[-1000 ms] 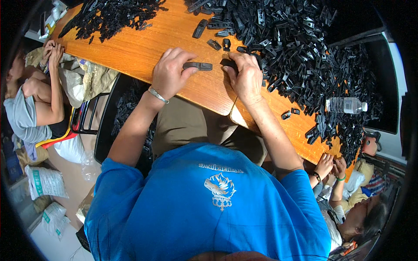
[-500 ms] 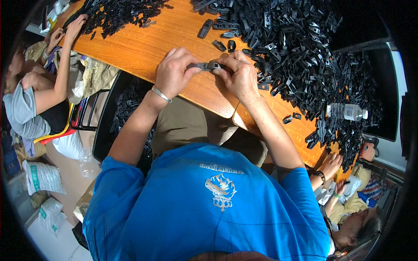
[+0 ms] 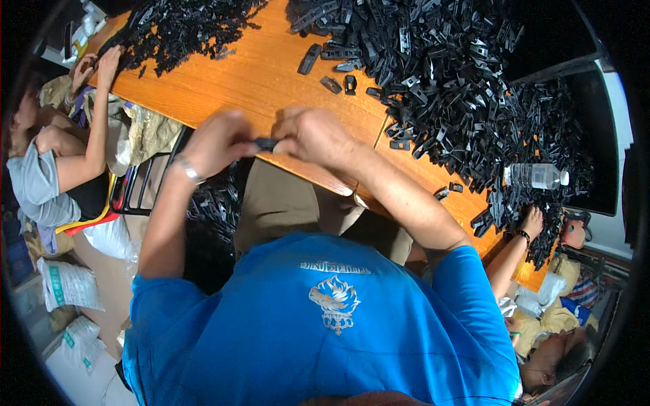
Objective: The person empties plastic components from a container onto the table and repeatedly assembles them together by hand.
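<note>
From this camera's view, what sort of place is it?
Probably a small workshop: black parts lie heaped on the table, co-workers are at its edges, and sacks lie nearby.

Looks like a crowded workshop. Has a wooden tabletop [image 3: 284,78] covered in good part by loose black plastic parts [image 3: 443,88], with a smaller heap [image 3: 183,30] at upper left. Seats one co-worker [image 3: 44,183] by that heap and fits another co-worker [image 3: 509,264] on the right, with a hand among the parts. Keeps white sacks [image 3: 71,284] on the floor and a clear bottle [image 3: 535,176] amid the parts.
</note>
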`<state>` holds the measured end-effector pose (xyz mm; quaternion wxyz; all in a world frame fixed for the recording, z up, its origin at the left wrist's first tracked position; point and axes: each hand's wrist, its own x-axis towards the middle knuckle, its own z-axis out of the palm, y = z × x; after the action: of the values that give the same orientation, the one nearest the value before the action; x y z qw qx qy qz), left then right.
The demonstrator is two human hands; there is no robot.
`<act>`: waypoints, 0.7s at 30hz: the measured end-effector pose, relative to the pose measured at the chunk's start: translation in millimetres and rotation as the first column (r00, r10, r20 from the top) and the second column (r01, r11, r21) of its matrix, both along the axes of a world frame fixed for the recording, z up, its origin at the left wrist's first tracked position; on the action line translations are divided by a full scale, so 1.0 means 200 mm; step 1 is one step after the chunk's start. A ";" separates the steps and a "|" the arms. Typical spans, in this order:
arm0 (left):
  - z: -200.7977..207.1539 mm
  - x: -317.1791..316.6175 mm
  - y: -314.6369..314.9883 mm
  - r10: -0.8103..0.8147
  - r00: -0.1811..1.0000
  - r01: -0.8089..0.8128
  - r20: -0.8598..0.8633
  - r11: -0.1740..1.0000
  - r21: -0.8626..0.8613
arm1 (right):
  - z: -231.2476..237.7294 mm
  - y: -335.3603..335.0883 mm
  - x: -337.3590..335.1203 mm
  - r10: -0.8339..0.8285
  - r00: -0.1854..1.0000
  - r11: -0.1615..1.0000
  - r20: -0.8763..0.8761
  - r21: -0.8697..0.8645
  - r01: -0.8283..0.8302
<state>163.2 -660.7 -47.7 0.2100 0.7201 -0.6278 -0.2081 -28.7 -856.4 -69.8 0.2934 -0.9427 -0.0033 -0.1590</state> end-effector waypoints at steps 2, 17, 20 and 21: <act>0.12 0.13 0.16 -0.056 0.989 0.076 -0.134 0.986 0.149 | 0.08 0.06 -0.02 -0.036 0.995 0.999 -0.088 0.031 0.039; -0.16 -0.14 -0.73 0.365 0.930 -0.313 0.049 0.854 -0.416 | 0.03 -0.25 -0.14 -0.351 0.930 0.848 -0.109 -0.460 0.265; -0.18 -0.17 -0.61 0.259 0.965 -0.214 0.048 0.877 -0.430 | 0.08 -0.21 -0.28 -0.295 0.944 0.878 -0.150 -0.432 0.206; -0.17 -0.20 -0.56 0.253 0.966 -0.211 0.047 0.883 -0.420 | 0.11 -0.19 -0.32 -0.276 0.945 0.884 -0.174 -0.433 0.178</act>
<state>122.7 -773.6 -81.1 0.3484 0.7392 -0.5763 -0.0081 -92.1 -895.2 -48.0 0.0660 -0.9889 0.1083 -0.0775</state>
